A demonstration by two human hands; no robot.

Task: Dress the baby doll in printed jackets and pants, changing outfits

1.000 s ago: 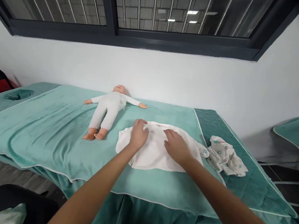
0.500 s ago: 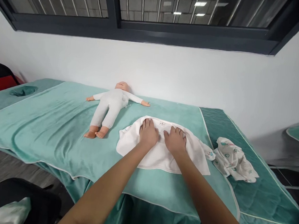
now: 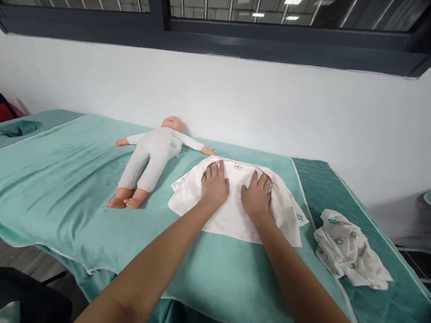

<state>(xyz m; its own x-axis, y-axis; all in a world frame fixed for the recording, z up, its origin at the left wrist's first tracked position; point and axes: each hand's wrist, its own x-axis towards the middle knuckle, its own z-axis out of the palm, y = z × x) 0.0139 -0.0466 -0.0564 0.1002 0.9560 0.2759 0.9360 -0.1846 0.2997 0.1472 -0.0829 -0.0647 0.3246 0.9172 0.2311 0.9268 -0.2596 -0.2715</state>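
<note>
A small white baby shirt (image 3: pixel 229 220) lies spread on the green sheet, its collar edge and printed label toward the wall. My left hand (image 3: pixel 215 184) rests on its left half with the fingers stretched out. On the right half, my right hand (image 3: pixel 257 193) lies with its fingers extended and slightly apart. The palms press on the fabric, and neither hand grips it. Patterned cloth shows at the shirt's right sleeve end. To the left, a baby doll (image 3: pixel 152 151) in a white suit lies on its back, arms out.
Crumpled patterned baby clothing (image 3: pixel 351 249) lies on the darker green bed cover (image 3: pixel 396 293) at right. The green sheet (image 3: pixel 66 183) covers the bed. A white wall (image 3: pixel 243 103) and dark window frame (image 3: pixel 286 47) stand behind. A black chair (image 3: pixel 15 295) is at lower left.
Both hands have slid slightly toward the wall over the shirt, which now lies flatter and a little farther away. The head view has shifted slightly.
</note>
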